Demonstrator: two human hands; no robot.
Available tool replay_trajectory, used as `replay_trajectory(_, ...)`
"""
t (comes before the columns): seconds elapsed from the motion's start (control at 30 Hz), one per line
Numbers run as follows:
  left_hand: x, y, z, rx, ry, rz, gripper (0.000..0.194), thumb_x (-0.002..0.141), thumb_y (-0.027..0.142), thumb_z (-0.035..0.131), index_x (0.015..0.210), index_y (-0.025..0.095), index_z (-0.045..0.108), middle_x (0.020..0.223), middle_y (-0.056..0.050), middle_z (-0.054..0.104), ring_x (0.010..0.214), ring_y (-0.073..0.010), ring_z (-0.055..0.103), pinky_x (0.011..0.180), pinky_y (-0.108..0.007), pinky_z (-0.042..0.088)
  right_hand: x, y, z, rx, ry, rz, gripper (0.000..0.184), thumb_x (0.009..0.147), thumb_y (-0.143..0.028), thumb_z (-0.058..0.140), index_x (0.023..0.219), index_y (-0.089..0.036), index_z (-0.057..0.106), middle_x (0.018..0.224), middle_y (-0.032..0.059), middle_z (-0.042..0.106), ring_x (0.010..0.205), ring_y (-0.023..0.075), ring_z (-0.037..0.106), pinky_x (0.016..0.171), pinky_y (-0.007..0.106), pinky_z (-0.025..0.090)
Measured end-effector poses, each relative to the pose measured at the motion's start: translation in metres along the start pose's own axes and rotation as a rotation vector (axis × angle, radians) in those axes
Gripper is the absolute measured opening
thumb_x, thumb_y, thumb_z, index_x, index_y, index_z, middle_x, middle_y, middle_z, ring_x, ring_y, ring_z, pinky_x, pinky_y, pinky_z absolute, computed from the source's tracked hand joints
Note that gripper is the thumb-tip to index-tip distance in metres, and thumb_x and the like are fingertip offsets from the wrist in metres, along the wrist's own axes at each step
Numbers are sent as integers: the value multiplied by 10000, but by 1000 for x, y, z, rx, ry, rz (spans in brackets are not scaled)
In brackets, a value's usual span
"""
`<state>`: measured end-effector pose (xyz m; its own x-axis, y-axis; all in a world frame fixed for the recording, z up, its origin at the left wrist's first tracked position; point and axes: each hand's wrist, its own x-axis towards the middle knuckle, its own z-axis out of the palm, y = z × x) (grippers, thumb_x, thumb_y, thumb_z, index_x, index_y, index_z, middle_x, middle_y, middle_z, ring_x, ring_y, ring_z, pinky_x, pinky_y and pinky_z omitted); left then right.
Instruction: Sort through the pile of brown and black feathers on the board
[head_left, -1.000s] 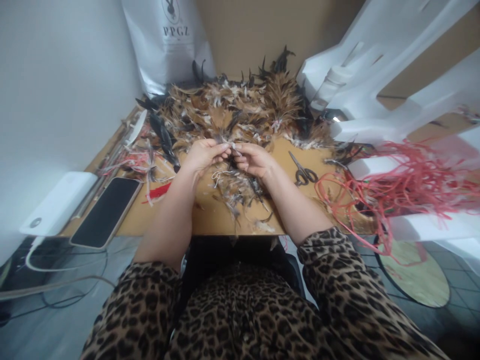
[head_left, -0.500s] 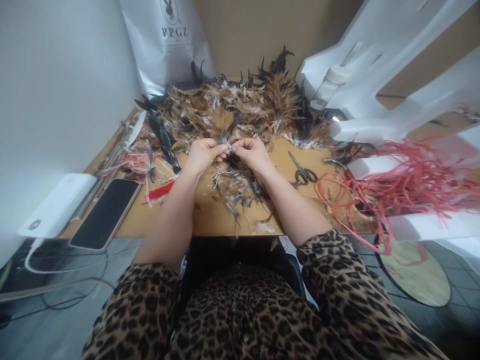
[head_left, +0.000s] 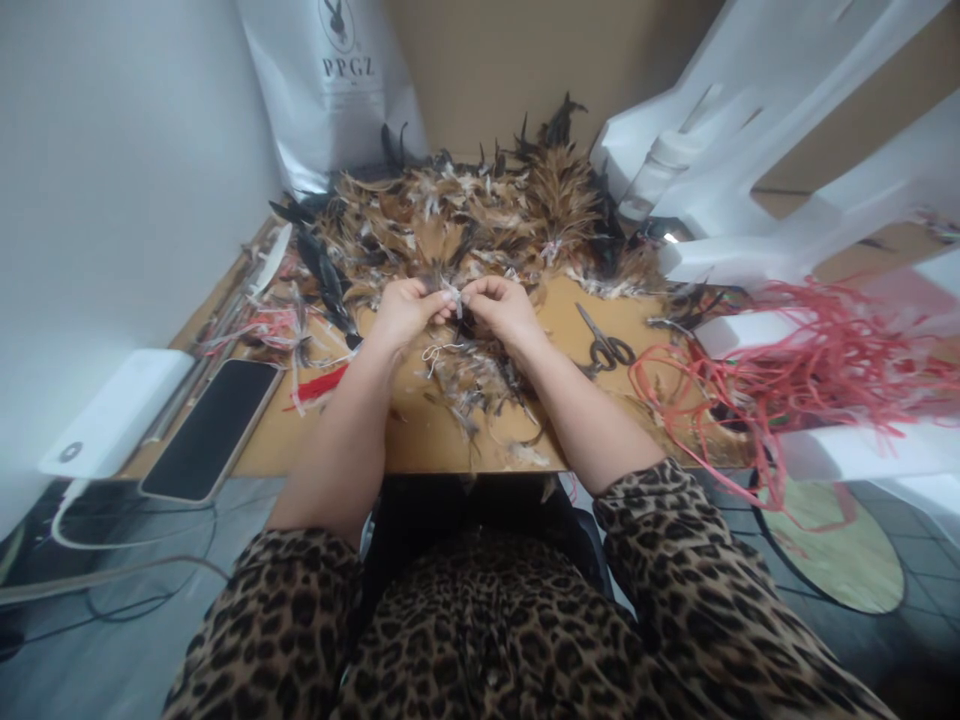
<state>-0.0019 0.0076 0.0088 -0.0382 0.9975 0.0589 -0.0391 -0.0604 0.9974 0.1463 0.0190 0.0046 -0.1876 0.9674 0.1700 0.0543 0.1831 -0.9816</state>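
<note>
1. At the centre of the frame, the left hand point(head_left: 405, 318) pinches a tuft of brown feathers point(head_left: 436, 243) near its base, thumb against fingers.
2. Just beside it, the right hand point(head_left: 504, 312) nips a pale strip point(head_left: 459, 302) between thumb and forefinger; its exact wrap is too small to tell.
3. A heap of feathers point(head_left: 495, 205) spreads across the upper centre.
4. Scissors point(head_left: 611, 350) lie right of centre, near tangled pink strands point(head_left: 825, 370).
5. A dark-screened phone point(head_left: 212, 430) rests at lower left, beside a white device point(head_left: 116, 410).
</note>
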Motion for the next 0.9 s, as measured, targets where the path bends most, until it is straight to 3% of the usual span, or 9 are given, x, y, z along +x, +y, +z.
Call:
replay_trajectory(0.33, -2, 4, 6, 67, 67, -2, 207, 593, 226, 729, 544, 117, 560, 506, -13, 593, 441, -67, 512, 474, -193, 417, -9, -6, 4, -354, 147, -239, 152, 688, -308, 588, 709, -157, 594, 739, 22, 586, 659, 114, 484, 657, 257, 408)
replay_trajectory(0.7, -1, 1, 3, 12, 16, -3, 195, 608, 264, 731, 611, 96, 633, 592, -46, 645, 470, -60, 526, 476, -179, 421, 1, 1, -1, -119, 115, -76, 115, 682, -236, 551, 724, -135, 587, 686, 2, 584, 608, 90, 463, 609, 232, 395)
replay_trajectory(0.77, -2, 1, 1, -26, -26, -35, 209, 597, 274, 745, 625, 95, 642, 606, -50, 649, 478, -60, 535, 484, -176, 429, 0, 0, -2, -193, 114, -119, 100, 697, -223, 534, 731, -142, 583, 700, 8, 579, 615, 97, 462, 626, 245, 399)
replay_trajectory(0.9, -5, 3, -3, -169, -155, -171, 229, 566, 253, 778, 675, 90, 660, 639, -54, 652, 503, -57, 549, 510, -168, 447, -5, -4, -6, -461, 120, -345, 80, 738, -206, 513, 734, -159, 577, 785, 37, 561, 719, 132, 485, 736, 289, 408)
